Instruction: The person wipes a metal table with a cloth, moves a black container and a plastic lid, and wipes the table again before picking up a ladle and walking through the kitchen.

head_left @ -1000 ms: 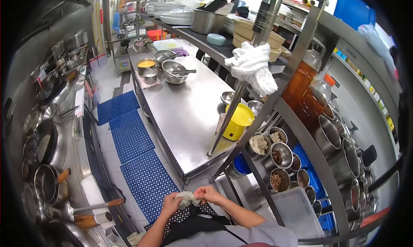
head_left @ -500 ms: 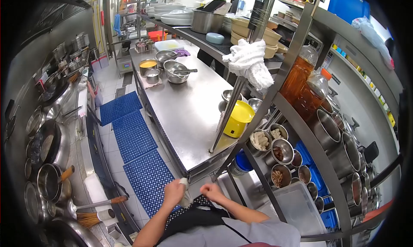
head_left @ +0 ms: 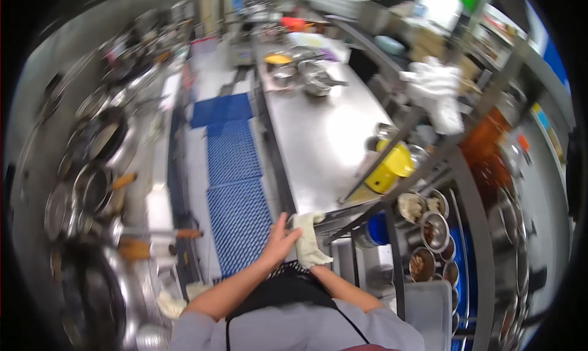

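Note:
A pale cloth (head_left: 311, 239) hangs in front of my body, between my two hands. My left hand (head_left: 282, 242) is open beside it, fingers apart and thumb at the cloth's left edge. The cloth covers most of my right hand (head_left: 319, 269); only the wrist side shows below it. The cloth appears held up from that side, though the fingers are hidden. Just beyond is the near end of a steel worktable (head_left: 306, 161).
A yellow container (head_left: 392, 167) and steel bowls (head_left: 316, 78) stand on the worktable. Blue mats (head_left: 236, 152) line the aisle. At left are pans (head_left: 92, 186) and a wooden-handled tool (head_left: 188, 233). Food pots (head_left: 422, 264) and a clear lidded box (head_left: 429, 308) sit at right.
The cloth was in my closed left hand; now that hand has opened and the cloth hangs over my right hand. The view has turned left and is blurred.

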Demonstrator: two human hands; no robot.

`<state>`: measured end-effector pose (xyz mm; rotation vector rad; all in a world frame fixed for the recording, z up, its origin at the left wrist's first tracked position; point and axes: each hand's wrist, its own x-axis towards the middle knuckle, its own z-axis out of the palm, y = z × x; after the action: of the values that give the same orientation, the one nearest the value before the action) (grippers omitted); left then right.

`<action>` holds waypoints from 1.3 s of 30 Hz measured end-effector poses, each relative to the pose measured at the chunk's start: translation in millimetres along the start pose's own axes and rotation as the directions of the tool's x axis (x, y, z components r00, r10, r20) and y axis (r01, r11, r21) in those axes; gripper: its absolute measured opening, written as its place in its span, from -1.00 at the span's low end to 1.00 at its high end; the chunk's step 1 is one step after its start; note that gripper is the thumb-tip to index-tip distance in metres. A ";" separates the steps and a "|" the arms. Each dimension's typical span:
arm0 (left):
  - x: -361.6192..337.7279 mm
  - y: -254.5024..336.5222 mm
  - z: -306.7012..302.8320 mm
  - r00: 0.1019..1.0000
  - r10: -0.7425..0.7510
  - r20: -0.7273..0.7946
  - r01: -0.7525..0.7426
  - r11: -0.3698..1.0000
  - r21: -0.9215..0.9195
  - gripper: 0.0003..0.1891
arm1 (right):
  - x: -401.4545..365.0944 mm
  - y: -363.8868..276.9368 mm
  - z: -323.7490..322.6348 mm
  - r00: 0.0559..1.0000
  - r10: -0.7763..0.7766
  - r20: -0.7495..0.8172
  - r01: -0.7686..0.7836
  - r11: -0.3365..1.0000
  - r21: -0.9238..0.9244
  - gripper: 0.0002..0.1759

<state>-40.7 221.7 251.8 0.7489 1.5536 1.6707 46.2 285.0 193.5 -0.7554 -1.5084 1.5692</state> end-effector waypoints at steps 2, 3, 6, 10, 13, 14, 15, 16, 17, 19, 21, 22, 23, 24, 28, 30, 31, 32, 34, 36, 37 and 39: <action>1.8 26.5 -2.9 0.933 -0.287 0.215 0.359 0.758 -0.545 -0.71 | -8.2 -28.3 13.3 0.966 -0.111 0.233 0.211 0.858 -0.468 -0.45; 0.5 25.6 -7.6 0.945 -0.285 0.162 0.326 0.764 -0.557 -0.72 | -10.1 -42.2 17.4 0.934 -0.117 0.336 0.304 0.753 -0.583 -0.36; -1.2 20.3 -17.7 0.969 -0.246 -0.025 0.193 0.814 -0.548 -0.72 | -6.0 -66.3 25.6 0.816 -0.033 0.578 0.497 0.552 -0.670 -0.30; -3.7 32.8 -32.4 0.962 -0.250 -0.112 0.135 0.789 -0.599 -0.62 | -12.0 -83.0 38.5 0.786 0.037 0.617 0.341 0.806 -0.483 -0.33; 15.9 16.5 -39.8 0.942 -0.311 -0.128 0.083 0.584 -0.807 -0.55 | -14.3 -44.9 17.9 0.685 0.020 0.728 0.280 0.915 -0.289 -0.45; 18.9 5.5 -42.6 0.944 -0.299 -0.140 0.057 0.564 -0.824 -0.53 | -3.0 -36.8 17.2 0.604 0.051 0.795 0.336 0.889 -0.312 -0.47; 10.7 5.9 -45.2 0.936 -0.345 -0.073 0.146 0.568 -0.810 -0.51 | 8.4 -19.5 17.5 0.678 0.112 0.727 0.145 0.949 -0.281 -0.47; 10.2 17.8 -26.0 0.935 -0.289 -0.207 -0.044 0.484 -0.874 -0.54 | 15.1 -13.4 22.0 0.729 0.199 0.655 -0.052 0.970 -0.236 -0.48; 6.7 28.0 -17.2 0.920 -0.300 -0.253 -0.081 0.484 -0.871 -0.55 | 19.2 -10.1 22.4 0.720 0.128 0.682 0.111 0.949 -0.295 -0.45; -2.3 20.7 -31.1 0.984 -0.169 -0.047 0.027 0.412 -0.911 -0.60 | 25.0 -44.9 44.3 0.665 -0.025 0.747 0.431 0.829 -0.356 -0.40; -7.3 34.4 -43.5 0.946 -0.170 -0.275 -0.097 0.660 -0.745 -0.62 | 29.4 -80.1 66.3 0.571 -0.179 0.801 0.702 0.612 -0.364 -0.35; -8.7 39.2 -46.7 0.916 -0.151 -0.373 -0.130 0.766 -0.630 -0.63 | 29.2 -86.0 71.9 0.512 -0.249 0.822 0.805 0.471 -0.359 -0.32; -9.5 37.2 -49.1 0.867 -0.156 -0.473 -0.130 0.847 -0.516 -0.66 | 27.2 -84.8 74.4 0.468 -0.258 0.845 0.827 0.466 -0.315 -0.30; -12.0 33.6 -51.7 0.853 -0.154 -0.499 -0.082 0.904 -0.419 -0.67 | 25.3 -83.5 75.9 0.420 -0.267 0.867 0.847 0.457 -0.270 -0.28; -23.0 27.0 -62.3 0.748 -0.017 -0.664 0.008 1.000 -0.017 -0.63 | 18.7 -91.1 84.5 0.484 -0.044 0.874 0.605 0.739 -0.298 -0.25; -32.6 26.6 -69.1 0.739 0.071 -0.670 0.077 0.979 0.189 -0.59 | 24.5 -91.4 84.3 0.390 -0.103 0.915 0.623 0.761 -0.180 -0.28; -38.6 26.6 -69.2 0.736 0.082 -0.672 0.050 0.983 0.175 -0.54 | 26.7 -91.3 84.0 0.348 -0.134 0.928 0.628 0.768 -0.125 -0.30; -41.5 24.1 -70.1 0.742 0.099 -0.663 0.039 0.981 0.190 -0.54 | 25.7 -90.5 82.6 0.369 -0.115 0.922 0.614 0.775 -0.149 -0.37; -44.7 17.5 -70.4 0.759 0.131 -0.638 0.013 0.976 0.217 -0.52 | 23.6 -89.2 79.3 0.416 -0.072 0.907 0.586 0.784 -0.206 -0.52; -53.0 23.4 -69.2 0.810 0.176 -0.559 -0.027 0.964 0.265 -0.51 | 16.6 -105.7 86.8 0.529 -0.062 0.846 0.382 0.908 -0.173 -0.67; -56.9 25.9 -69.2 0.838 0.197 -0.509 -0.050 0.957 0.287 -0.51 | 13.8 -111.3 87.7 0.590 -0.045 0.806 0.273 0.951 -0.146 -0.74; -63.6 26.3 -70.4 0.952 0.156 -0.263 -0.070 0.948 0.310 -0.51 | 25.8 -100.7 77.1 0.508 0.140 0.850 0.172 0.950 -0.259 -0.75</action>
<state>-64.9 129.0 274.4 0.7887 2.0331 1.7059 -17.8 264.1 304.1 -0.0173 -2.5392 1.8168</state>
